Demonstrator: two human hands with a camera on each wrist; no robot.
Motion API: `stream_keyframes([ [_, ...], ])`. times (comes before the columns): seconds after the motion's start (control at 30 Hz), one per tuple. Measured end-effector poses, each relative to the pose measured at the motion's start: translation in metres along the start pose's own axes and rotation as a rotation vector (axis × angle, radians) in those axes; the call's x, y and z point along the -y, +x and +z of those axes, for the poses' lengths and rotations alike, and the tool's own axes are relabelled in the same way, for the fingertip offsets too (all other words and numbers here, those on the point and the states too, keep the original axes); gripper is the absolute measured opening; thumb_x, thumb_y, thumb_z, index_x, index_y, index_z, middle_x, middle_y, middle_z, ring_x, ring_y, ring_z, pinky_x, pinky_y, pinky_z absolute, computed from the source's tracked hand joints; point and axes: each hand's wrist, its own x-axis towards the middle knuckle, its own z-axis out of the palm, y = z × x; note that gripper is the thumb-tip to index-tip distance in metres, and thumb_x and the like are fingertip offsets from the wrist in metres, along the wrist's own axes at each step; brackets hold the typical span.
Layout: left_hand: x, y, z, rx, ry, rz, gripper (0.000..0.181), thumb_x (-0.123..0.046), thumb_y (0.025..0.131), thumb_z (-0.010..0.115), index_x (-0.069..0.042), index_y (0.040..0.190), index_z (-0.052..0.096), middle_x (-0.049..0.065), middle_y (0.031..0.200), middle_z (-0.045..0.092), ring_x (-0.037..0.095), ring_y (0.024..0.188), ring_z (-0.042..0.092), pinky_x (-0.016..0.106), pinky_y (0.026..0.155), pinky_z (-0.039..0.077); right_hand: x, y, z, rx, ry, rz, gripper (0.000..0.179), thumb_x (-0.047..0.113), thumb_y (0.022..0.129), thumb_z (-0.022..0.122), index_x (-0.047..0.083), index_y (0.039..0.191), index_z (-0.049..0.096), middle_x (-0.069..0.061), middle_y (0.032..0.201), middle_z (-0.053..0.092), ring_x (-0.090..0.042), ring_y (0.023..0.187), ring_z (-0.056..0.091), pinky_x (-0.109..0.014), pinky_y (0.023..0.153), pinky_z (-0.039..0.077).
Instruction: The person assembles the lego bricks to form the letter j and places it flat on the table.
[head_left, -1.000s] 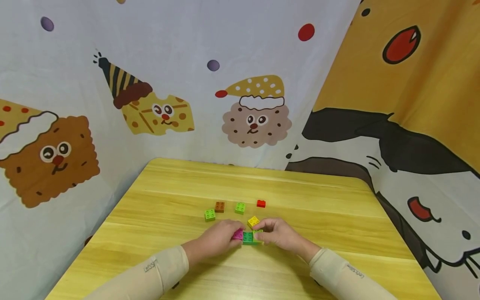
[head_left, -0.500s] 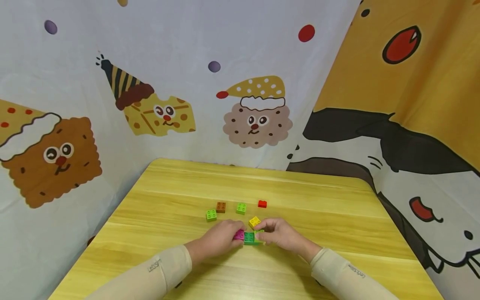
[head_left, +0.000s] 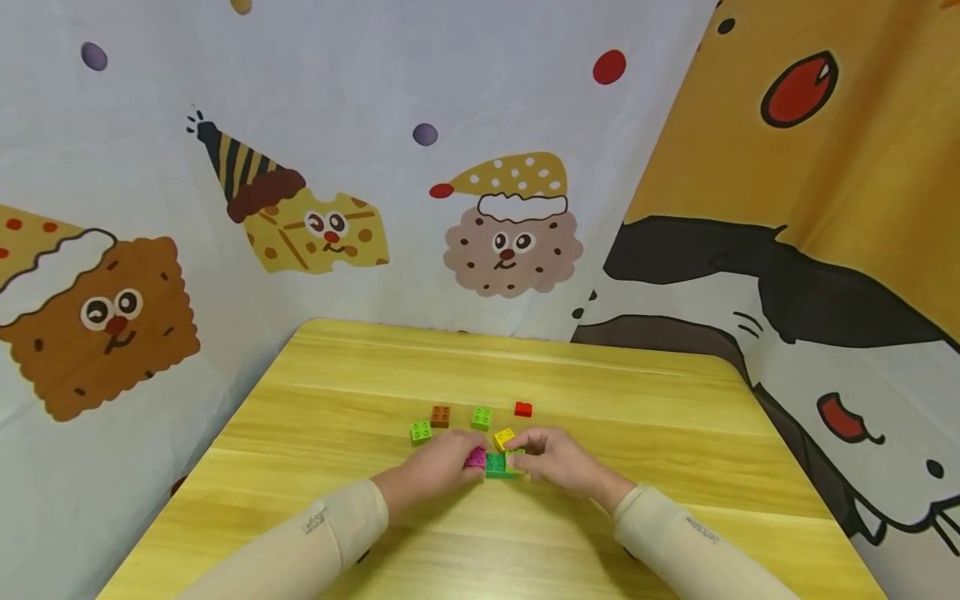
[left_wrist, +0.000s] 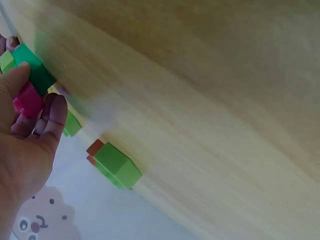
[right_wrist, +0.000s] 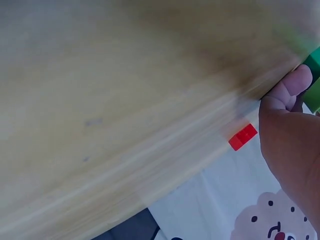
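Observation:
My left hand (head_left: 438,468) pinches a pink toy building brick (head_left: 476,458) between thumb and fingers. This brick sits at the left end of a dark green brick (head_left: 495,465), whose middle studs show. On the right end is a lime green brick (head_left: 515,458), pinched by my right hand (head_left: 566,465). In the left wrist view the pink brick (left_wrist: 30,101) joins the dark green brick (left_wrist: 36,70) near my thumb. The right wrist view shows only part of the lime brick (right_wrist: 313,95) past my right thumb. Just behind the joined bricks lies a yellow brick (head_left: 503,437).
Farther back on the wooden table (head_left: 600,392) lie a brown brick (head_left: 440,416), two lime green bricks, one left (head_left: 421,432) and one nearer the middle (head_left: 482,417), and a red brick (head_left: 522,409). A printed curtain (head_left: 405,83) hangs behind the table.
Both hands, with the joined bricks between them, have moved slightly away from me towards the yellow brick. Both grips look the same; the loose bricks stay put.

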Motion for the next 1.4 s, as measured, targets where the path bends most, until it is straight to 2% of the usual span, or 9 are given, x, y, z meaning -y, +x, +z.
stream_keyframes([
  [0.43,-0.0005,-0.0001,-0.0011,-0.007,-0.012,-0.008,0.028,-0.019,0.096,0.081,-0.01,0.122,0.073,-0.003,0.107,0.076,0.001,0.084,0.058,0.018,0.077,0.053,0.003,0.0001,0.0001,0.004,-0.004,0.012,0.032,0.026,0.101,0.075,0.006,0.126,0.074,-0.003,0.107,0.074,-0.013,0.08,0.058,-0.025,0.068,0.053],
  [0.9,0.0028,0.0002,-0.0015,-0.023,-0.153,-0.051,0.026,-0.013,0.091,0.085,-0.013,0.115,0.077,-0.004,0.105,0.076,0.001,0.083,0.059,0.018,0.074,0.053,0.0049,-0.0009,0.0002,0.008,-0.008,0.028,0.034,0.029,0.101,0.075,0.007,0.128,0.074,-0.006,0.112,0.074,-0.015,0.086,0.058,-0.028,0.07,0.054],
  [1.2,0.0006,-0.0006,-0.0021,-0.02,-0.15,-0.06,0.027,-0.013,0.09,0.086,-0.012,0.116,0.077,-0.003,0.105,0.077,0.003,0.083,0.061,0.018,0.073,0.052,0.0056,-0.0019,-0.0004,0.0,-0.096,-0.007,0.032,0.031,0.101,0.075,0.011,0.126,0.075,-0.003,0.106,0.074,-0.012,0.078,0.056,-0.025,0.064,0.052],
  [1.3,0.0,-0.0007,-0.0023,-0.021,-0.153,-0.056,0.028,-0.013,0.09,0.086,-0.012,0.116,0.077,-0.003,0.105,0.077,0.005,0.083,0.062,0.019,0.073,0.053,0.0055,-0.0024,-0.0013,-0.003,-0.132,-0.029,0.033,0.032,0.102,0.074,0.012,0.128,0.075,-0.004,0.112,0.075,-0.013,0.084,0.06,-0.025,0.067,0.054],
  [1.4,0.0002,-0.0006,-0.0019,-0.023,-0.148,-0.051,0.028,-0.013,0.09,0.086,-0.012,0.117,0.077,-0.003,0.105,0.077,0.006,0.083,0.062,0.019,0.073,0.052,0.0054,-0.0028,-0.0026,-0.014,-0.179,-0.052,0.035,0.036,0.105,0.07,0.013,0.131,0.074,-0.004,0.125,0.075,-0.015,0.102,0.066,-0.025,0.079,0.056],
])
